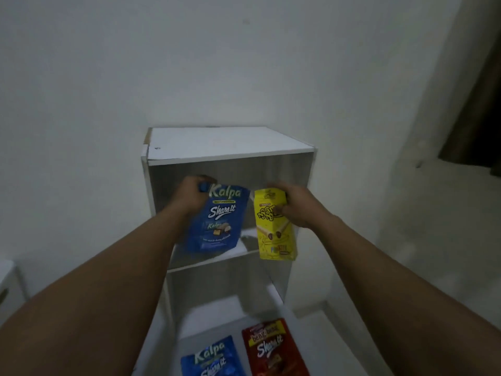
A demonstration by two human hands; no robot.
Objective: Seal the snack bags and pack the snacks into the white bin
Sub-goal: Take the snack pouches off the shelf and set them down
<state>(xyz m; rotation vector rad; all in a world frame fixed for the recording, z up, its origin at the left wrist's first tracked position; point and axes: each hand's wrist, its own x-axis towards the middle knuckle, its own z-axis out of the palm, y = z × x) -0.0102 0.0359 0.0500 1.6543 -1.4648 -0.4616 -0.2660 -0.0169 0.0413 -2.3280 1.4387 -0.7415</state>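
- Blue foil snack pouch (219, 221), printed "Kalpa Share it": held in the air in front of the upper compartment of the shelf unit, slightly tilted, with its lower edge close to the middle board.
- Left hand (191, 195): clenched on the pouch's top left corner, fingers curled round the seal edge.
- Tall, narrow yellow snack pack (272, 229): held upright just beside the blue pouch, on its right and apart from it; its bottom edge hangs below the front of the middle board.
- Right hand (295, 204): grasps the pack's upper right edge, thumb on the printed front, fingers behind.
- Second blue foil pouch (208, 359) and red foil pouch (273, 351): lying face up side by side on a white surface (211, 316) at the bottom of the view, both cut by the frame.
- White laminate shelf unit (227, 142): open-fronted, standing against the wall, top left corner chipped.
- Plain pale wall (189, 63) behind; pale floor (406, 226) to the right; a dark opening (477, 131) at the upper right edge.
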